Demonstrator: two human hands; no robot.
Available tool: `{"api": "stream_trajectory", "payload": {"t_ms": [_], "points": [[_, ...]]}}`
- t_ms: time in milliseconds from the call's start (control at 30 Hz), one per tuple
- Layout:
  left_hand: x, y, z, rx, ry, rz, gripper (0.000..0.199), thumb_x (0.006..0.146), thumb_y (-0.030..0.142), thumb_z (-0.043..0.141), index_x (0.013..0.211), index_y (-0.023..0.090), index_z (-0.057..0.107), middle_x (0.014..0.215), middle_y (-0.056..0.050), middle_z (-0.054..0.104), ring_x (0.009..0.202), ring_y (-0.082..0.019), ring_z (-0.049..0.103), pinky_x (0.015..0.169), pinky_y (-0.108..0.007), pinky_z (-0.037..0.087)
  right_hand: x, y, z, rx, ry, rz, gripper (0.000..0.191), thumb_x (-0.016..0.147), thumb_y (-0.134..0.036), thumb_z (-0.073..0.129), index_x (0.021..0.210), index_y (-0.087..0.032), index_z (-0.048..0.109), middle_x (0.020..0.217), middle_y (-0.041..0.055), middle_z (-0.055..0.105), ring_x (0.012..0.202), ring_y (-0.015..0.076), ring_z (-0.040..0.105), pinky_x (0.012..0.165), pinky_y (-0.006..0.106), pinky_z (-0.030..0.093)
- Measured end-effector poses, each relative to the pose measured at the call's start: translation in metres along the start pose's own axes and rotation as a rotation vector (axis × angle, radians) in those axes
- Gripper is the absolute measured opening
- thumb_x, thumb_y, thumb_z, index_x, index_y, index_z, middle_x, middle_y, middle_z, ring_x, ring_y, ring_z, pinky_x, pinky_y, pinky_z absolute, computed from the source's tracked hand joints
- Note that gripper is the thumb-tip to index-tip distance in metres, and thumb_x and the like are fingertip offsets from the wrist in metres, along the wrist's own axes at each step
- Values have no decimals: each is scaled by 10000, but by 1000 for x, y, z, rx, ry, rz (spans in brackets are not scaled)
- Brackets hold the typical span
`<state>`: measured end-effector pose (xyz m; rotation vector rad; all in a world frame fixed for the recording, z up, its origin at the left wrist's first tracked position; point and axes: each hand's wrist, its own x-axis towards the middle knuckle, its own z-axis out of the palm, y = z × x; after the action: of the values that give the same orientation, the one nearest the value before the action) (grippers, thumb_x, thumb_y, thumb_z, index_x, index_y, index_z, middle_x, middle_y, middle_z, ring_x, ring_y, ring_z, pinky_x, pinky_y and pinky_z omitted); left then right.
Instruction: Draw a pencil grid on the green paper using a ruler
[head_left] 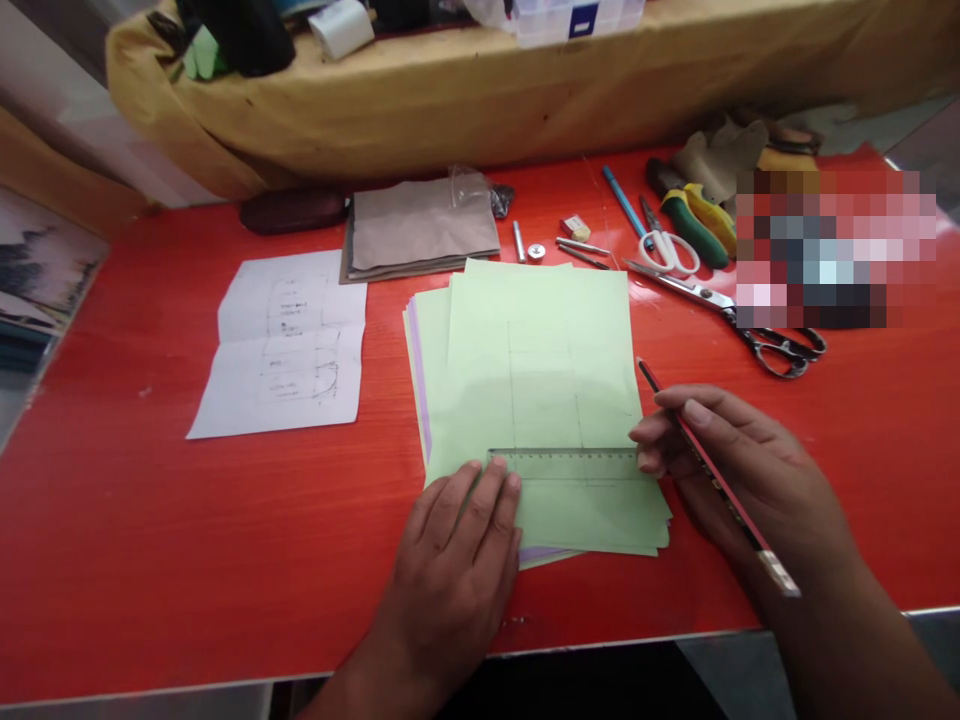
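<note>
A clear ruler (555, 465) lies across the top sheet of green paper (480, 390), which bears faint pencil lines forming a tall outline. My left hand (457, 550) rests flat on the paper, fingertips at the ruler's left end. In my right hand (750, 470) is a red and black pencil (720, 470), its point up and to the left, its white-tipped end down toward me. The fingers of that hand are at the ruler's right end; whether they press on it I cannot tell. Beneath the top sheet are more green sheets and some purple ones.
A creased white sheet with a drawn sketch (292, 350) lies left on the red table (150, 520). Behind are brown sheets (424, 225), a dark case (292, 210) and an eraser (575, 228). White-handled scissors (667, 250), metal scissors (720, 300) and green-yellow pliers (694, 220) lie right.
</note>
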<state>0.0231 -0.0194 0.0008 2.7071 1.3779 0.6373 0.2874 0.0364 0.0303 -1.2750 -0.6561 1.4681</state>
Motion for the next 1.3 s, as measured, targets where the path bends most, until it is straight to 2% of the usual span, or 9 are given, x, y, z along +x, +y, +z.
{"api": "stream_trajectory", "payload": {"t_ms": [433, 700, 867, 1067, 1300], "points": [[0, -1, 0, 13, -5, 8, 384, 1063, 135, 570, 1427, 49, 654, 1453, -176, 690, 1330, -350, 640, 1067, -504, 518, -1, -1, -1, -44, 10, -4, 185, 873, -445, 883, 964, -292, 835, 804, 25, 827, 645, 187, 736, 614, 315, 627], [0, -1, -1, 13, -5, 6, 396, 1050, 144, 584, 1431, 64, 655, 1452, -174, 691, 1332, -342, 641, 1077, -494, 518, 0, -1, -2, -46, -5, -13, 169, 897, -434, 865, 973, -285, 836, 808, 27, 829, 641, 177, 740, 617, 296, 629], [0, -1, 0, 10, 0, 8, 380, 1052, 132, 584, 1414, 43, 661, 1447, -185, 692, 1319, -358, 642, 1064, -503, 513, 0, 1, -3, -21, 8, -1, 214, 845, -446, 910, 952, -272, 844, 791, 24, 828, 624, 166, 741, 606, 266, 628], [1, 0, 0, 1, 0, 5, 376, 1063, 127, 558, 1416, 46, 660, 1439, -179, 698, 1321, -354, 638, 1064, -509, 509, 1, 1, -4, -30, 19, -1, 199, 856, -447, 899, 955, -283, 846, 799, 27, 830, 628, 182, 742, 598, 291, 632], [1, 0, 0, -13, 12, -3, 354, 1074, 129, 552, 1397, 44, 670, 1434, -177, 701, 1306, -358, 645, 1056, -510, 510, -1, 0, -5, -23, 17, -1, 203, 847, -448, 906, 949, -282, 852, 794, 24, 829, 627, 170, 743, 602, 268, 629]]}}
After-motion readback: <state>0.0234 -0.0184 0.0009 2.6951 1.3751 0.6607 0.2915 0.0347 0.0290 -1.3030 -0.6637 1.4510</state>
